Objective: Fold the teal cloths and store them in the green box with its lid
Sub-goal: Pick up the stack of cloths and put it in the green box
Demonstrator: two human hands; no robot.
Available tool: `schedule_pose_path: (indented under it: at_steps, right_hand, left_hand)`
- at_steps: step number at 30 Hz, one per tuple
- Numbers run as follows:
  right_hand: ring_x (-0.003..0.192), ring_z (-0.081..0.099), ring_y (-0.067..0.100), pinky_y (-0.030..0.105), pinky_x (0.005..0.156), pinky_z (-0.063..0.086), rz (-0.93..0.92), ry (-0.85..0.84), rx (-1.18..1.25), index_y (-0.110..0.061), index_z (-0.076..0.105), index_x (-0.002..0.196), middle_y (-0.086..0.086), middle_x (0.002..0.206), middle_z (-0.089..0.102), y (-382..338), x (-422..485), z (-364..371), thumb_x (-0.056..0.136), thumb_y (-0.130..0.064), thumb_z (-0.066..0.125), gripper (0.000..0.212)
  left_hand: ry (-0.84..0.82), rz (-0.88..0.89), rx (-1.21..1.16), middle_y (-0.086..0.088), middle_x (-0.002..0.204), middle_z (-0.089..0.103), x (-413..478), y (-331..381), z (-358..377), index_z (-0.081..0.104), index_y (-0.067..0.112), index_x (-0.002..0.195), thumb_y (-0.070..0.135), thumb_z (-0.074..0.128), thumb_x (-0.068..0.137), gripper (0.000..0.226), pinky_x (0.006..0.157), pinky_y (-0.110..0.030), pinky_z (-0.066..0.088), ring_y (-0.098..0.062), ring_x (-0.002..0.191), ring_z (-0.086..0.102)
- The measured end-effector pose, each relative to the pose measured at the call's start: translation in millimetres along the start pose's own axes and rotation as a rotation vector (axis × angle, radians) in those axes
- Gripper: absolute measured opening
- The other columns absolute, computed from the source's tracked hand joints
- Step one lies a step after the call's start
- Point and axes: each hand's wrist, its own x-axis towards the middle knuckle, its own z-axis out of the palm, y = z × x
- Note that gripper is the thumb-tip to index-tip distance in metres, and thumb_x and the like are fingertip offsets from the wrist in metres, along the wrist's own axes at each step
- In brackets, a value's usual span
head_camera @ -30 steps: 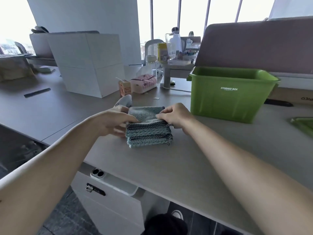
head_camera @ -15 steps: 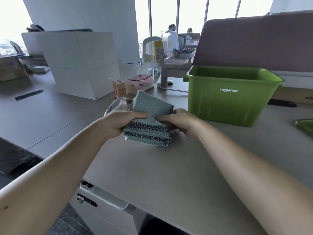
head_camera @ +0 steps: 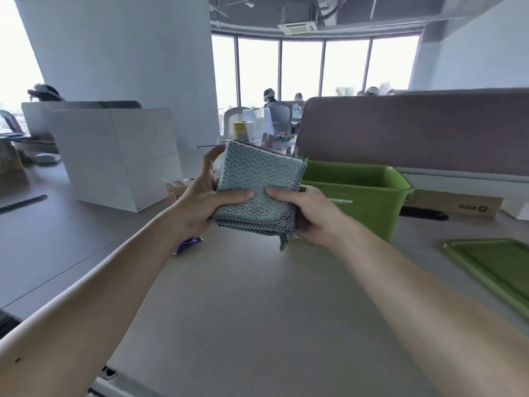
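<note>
- One stack of folded teal cloths is held in the air above the tabletop. Its far edge is tipped up, and it sits just left of the green box, covering the box's near-left corner in the view. The number of cloths in the stack cannot be counted.
- The cloth has a soft zigzag weave. A dark checked hem runs along the near and right edges, and a small hem tab hangs from the near-right corner.
- There are two bare hands and one grip on each side. The left hand pinches the stack's left edge, with the thumb laid flat on the top face and the fingers reaching up behind it.
- The right hand pinches the right edge, with the thumb on top and the fingers curled under.
- One green box of smooth rectangular plastic stands open at the far right, with white lettering on its near wall.
- One green lid, flat with a raised rim, lies on the tabletop to the near right, apart from the box.
- One tall white box stands at the far left.
- One flat cardboard carton lies right of the green box, and one black marker lies in front of it.
- One mauve fabric partition runs behind the green box.
</note>
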Motion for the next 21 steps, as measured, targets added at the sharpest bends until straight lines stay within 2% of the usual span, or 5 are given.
schedule_pose_path:
  at_steps: [4, 6, 11, 16, 21]
  right_hand:
    - [0.099, 0.072, 0.032, 0.043, 0.083, 0.06, -0.17, 0.07, -0.012, -0.001, 0.051, 0.13, 0.018, 0.116, 0.071, -27.6, -7.3, -13.1, 0.073, 0.005, 0.079, 0.063]
    - [0.1, 0.072, 0.032, 0.046, 0.087, 0.059, -0.224, 0.126, -0.062, -0.007, 0.049, 0.13, 0.015, 0.117, 0.071, -38.5, -9.1, -21.8, 0.07, 0.005, 0.081, 0.07]
    - [0.102, 0.071, 0.028, 0.049, 0.092, 0.056, -0.277, 0.192, -0.176, -0.013, 0.05, 0.125, 0.008, 0.117, 0.069, -64.0, -13.0, -38.8, 0.066, 0.006, 0.084, 0.071]
    - [0.1, 0.072, 0.03, 0.047, 0.092, 0.056, -0.218, 0.17, -0.086, -0.007, 0.059, 0.123, 0.011, 0.111, 0.074, -85.8, -9.3, -56.7, 0.072, -0.002, 0.082, 0.056]
    - [0.101, 0.072, 0.031, 0.046, 0.097, 0.052, -0.04, 0.204, -0.065, -0.002, 0.066, 0.117, 0.012, 0.108, 0.075, -101.3, 0.5, -74.2, 0.069, -0.029, 0.086, 0.058]
  left_hand:
    - [-0.028, 0.033, -0.114, -0.01, 0.114, 0.065, 16.3, 17.6, 23.2, 0.037, 0.038, 0.137, 0.018, 0.073, 0.073, 0.077, 0.064, -0.04, 0.061, -0.028, 0.086, 0.074]
    - [-0.02, 0.028, -0.145, -0.011, 0.119, 0.063, 24.6, 22.6, 35.1, 0.04, 0.033, 0.138, 0.029, 0.07, 0.076, 0.069, 0.067, -0.042, 0.061, -0.027, 0.09, 0.074]
    - [0.025, -0.016, -0.18, -0.01, 0.117, 0.07, 50.5, 28.1, 58.9, 0.048, 0.018, 0.137, 0.018, 0.074, 0.076, 0.066, 0.081, -0.045, 0.06, -0.03, 0.099, 0.072]
    - [-0.012, -0.028, -0.158, -0.011, 0.12, 0.071, 75.5, 28.3, 75.5, 0.058, 0.008, 0.128, 0.01, 0.065, 0.092, 0.037, 0.086, -0.039, 0.059, -0.03, 0.107, 0.069]
    - [-0.034, 0.006, -0.126, -0.014, 0.122, 0.066, 104.7, 22.0, 88.8, 0.043, 0.025, 0.137, 0.007, 0.064, 0.092, 0.052, 0.082, -0.044, 0.059, -0.033, 0.106, 0.069]
